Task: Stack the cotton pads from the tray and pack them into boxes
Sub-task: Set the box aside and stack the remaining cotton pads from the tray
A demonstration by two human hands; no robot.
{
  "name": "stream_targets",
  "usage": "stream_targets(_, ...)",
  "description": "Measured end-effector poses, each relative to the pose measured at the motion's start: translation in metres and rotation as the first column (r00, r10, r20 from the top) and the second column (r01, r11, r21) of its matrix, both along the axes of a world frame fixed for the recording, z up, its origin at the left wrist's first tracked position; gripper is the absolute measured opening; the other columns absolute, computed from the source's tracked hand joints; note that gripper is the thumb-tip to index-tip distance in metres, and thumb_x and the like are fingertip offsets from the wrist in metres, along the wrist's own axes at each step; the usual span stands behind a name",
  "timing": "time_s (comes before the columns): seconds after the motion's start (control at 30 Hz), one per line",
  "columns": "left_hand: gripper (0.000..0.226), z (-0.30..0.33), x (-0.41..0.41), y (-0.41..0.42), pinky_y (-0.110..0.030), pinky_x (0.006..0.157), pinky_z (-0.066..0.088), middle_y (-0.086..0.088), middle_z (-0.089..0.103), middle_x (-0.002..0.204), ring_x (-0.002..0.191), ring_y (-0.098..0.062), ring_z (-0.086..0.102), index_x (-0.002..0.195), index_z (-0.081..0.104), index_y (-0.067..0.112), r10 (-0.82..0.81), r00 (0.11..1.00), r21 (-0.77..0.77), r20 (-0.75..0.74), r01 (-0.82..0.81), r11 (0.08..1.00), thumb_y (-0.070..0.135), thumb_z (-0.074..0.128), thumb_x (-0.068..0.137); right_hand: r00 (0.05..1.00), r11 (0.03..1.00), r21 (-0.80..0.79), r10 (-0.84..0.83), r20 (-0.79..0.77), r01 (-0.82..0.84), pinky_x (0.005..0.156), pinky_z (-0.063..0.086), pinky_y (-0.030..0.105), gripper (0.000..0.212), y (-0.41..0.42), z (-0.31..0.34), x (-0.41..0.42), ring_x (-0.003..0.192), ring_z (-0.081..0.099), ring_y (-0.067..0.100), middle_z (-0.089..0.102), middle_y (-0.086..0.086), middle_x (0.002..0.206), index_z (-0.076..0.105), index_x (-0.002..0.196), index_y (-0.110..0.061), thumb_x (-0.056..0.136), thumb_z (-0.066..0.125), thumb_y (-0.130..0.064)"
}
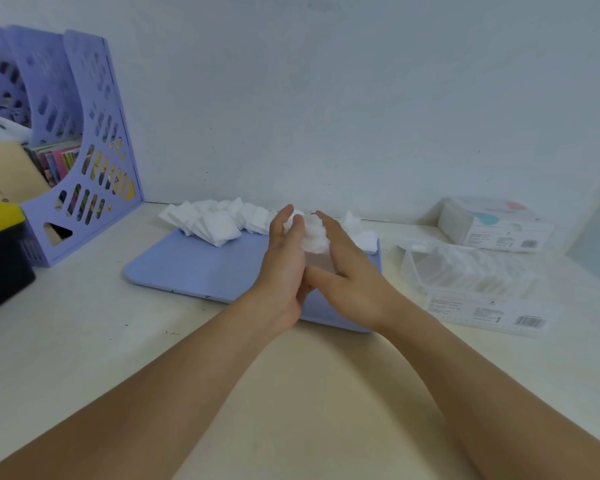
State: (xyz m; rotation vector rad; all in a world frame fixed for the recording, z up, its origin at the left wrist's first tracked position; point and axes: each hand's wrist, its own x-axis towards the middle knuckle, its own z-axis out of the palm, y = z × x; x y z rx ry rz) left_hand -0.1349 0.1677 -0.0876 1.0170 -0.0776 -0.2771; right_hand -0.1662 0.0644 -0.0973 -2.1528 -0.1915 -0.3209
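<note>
- Head view, looking forward and down: both forearms reach over a pale table (84,341) toward a lavender tray (194,268) lying flat near the wall.
- Left hand (284,261) and right hand (347,271): held palm to palm above the tray's right half, with a stack of cotton pads (314,237) pressed between them. The fingers of both hands look nearly straight against the sides of the stack, and the right thumb crosses under it toward the left palm.
- Loose cotton pads (215,221): a white heap along the tray's far edge, spilling past its far left corner; a few more pads (361,233) lie at the far right corner, beyond the hands.
- Clear plastic box (471,275): just right of the tray, open, with rows of white pads inside; a barcode label shows on its near side.
- Second box (492,226): behind the first, near the wall, clear with a printed label.
- Lavender file rack (94,150): stands at far left, holding papers and booklets.
- Black bin with a yellow lid (0,251): at the left edge, in front of the rack.
</note>
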Motion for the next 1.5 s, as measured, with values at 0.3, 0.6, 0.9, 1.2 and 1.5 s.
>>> stream_targets(0.3, 0.034, 0.003, 0.000, 0.003, -0.034, 0.081, 0.060, -0.002, 0.076, 0.114, 0.102, -0.019, 0.074, 0.129, 0.064, 0.019, -0.122, 0.991, -0.028, -0.047, 0.121, 0.992, 0.032, 0.053, 0.100, 0.992, 0.999, 0.034, -0.038, 0.123, 0.034, 0.122, 0.031, 0.039, 0.102, -0.003, 0.002, -0.001, 0.149, 0.025, 0.004, 0.024, -0.009, 0.163, 0.005, 0.162, -0.027, 0.079, 0.064, -0.029)
stream_targets(0.6, 0.033, 0.000, 0.007, 0.007, -0.032, 0.065, 0.062, -0.014, 0.076, 0.110, 0.090, -0.025, 0.075, 0.127, 0.065, 0.007, -0.129, 0.976, -0.053, -0.176, 0.121, 0.991, 0.022, 0.043, 0.107, 0.977, 0.996, -0.088, 0.007, 0.212, 0.012, 0.104, 0.045, 0.027, 0.067, -0.011, -0.004, 0.005, 0.121, 0.054, 0.009, 0.054, -0.006, 0.136, 0.029, 0.156, -0.023, 0.098, 0.064, -0.025)
stream_targets(0.9, 0.040, 0.007, 0.005, 0.012, -0.030, 0.061, 0.063, -0.011, 0.077, 0.105, 0.079, -0.022, 0.077, 0.127, 0.064, 0.011, -0.224, 0.937, -0.070, -0.268, 0.213, 0.975, 0.039, 0.044, 0.106, 0.975, 0.987, -0.160, 0.038, 0.219, -0.002, 0.101, 0.038, 0.014, 0.080, -0.013, -0.003, 0.005, 0.121, 0.051, 0.001, 0.051, -0.009, 0.138, 0.026, 0.157, -0.023, 0.090, 0.070, -0.014)
stream_targets(1.2, 0.031, 0.000, 0.005, 0.004, -0.041, 0.085, 0.059, -0.003, 0.077, 0.110, 0.098, -0.020, 0.074, 0.124, 0.057, 0.019, -0.170, 0.985, 0.069, -0.009, 0.170, 0.983, 0.039, 0.040, 0.108, 0.992, 0.999, -0.031, 0.048, 0.115, -0.045, 0.097, 0.046, 0.017, 0.086, -0.018, -0.001, 0.008, 0.107, 0.058, -0.001, 0.049, -0.020, 0.117, 0.014, 0.160, -0.023, 0.094, 0.069, -0.015)
stream_targets(1.5, 0.048, -0.006, 0.003, -0.004, -0.046, 0.106, 0.050, 0.008, 0.069, 0.121, 0.113, -0.011, 0.067, 0.130, 0.052, 0.038, -0.099, 0.968, 0.292, 0.231, 0.028, 0.956, 0.069, 0.045, 0.094, 0.992, 0.968, 0.240, -0.093, 0.084, 0.071, 0.076, 0.054, 0.020, 0.044, -0.023, 0.005, 0.009, 0.097, 0.069, 0.009, 0.068, -0.002, 0.111, 0.054, 0.133, -0.026, 0.093, 0.072, -0.028)
